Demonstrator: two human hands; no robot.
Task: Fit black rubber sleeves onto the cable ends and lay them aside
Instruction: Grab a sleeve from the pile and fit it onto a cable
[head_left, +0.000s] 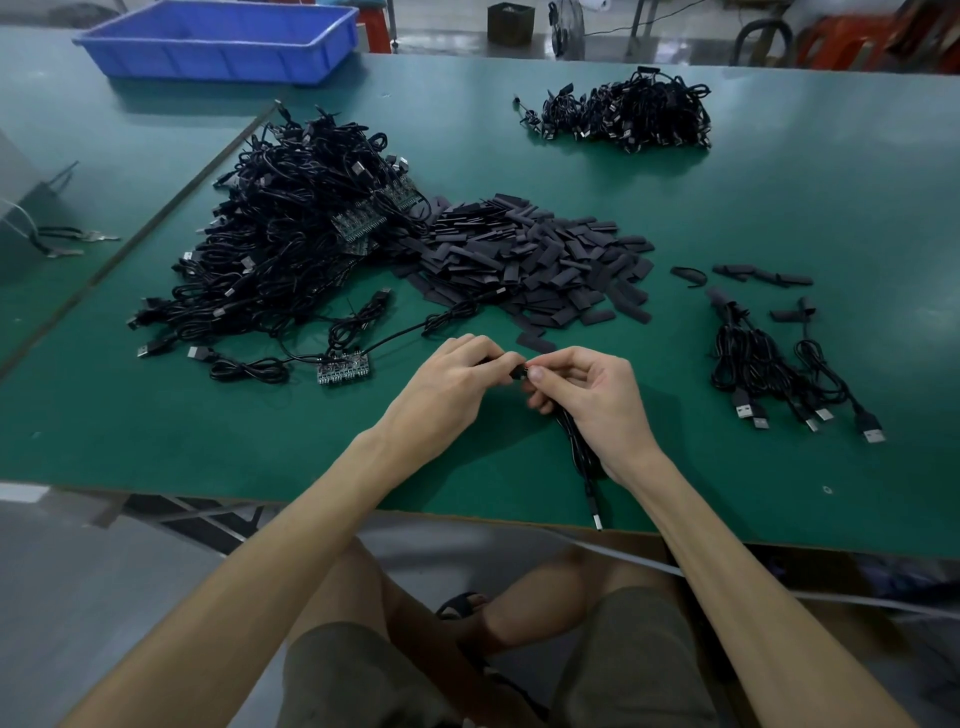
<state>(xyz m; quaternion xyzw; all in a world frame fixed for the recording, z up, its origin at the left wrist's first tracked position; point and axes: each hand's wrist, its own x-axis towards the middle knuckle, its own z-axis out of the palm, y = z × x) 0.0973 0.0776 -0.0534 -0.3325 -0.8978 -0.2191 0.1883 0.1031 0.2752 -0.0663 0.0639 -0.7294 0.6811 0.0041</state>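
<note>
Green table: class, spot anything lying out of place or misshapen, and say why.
One black sleeve, lying alone right of the sleeve pile, is curled into an arc, unlike the flat ones.

Both my forearms cross the near edge of the table (249, 447). Just beyond it my left hand (447, 387) pinches a sleeve (516, 371), my right hand (597, 402) grips a cable (579, 447), fingertips meeting.

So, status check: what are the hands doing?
Left hand pinches black sleeve. Right hand grips cable, end meeting sleeve. Sleeve pile lies beyond, apart from hands.
</note>
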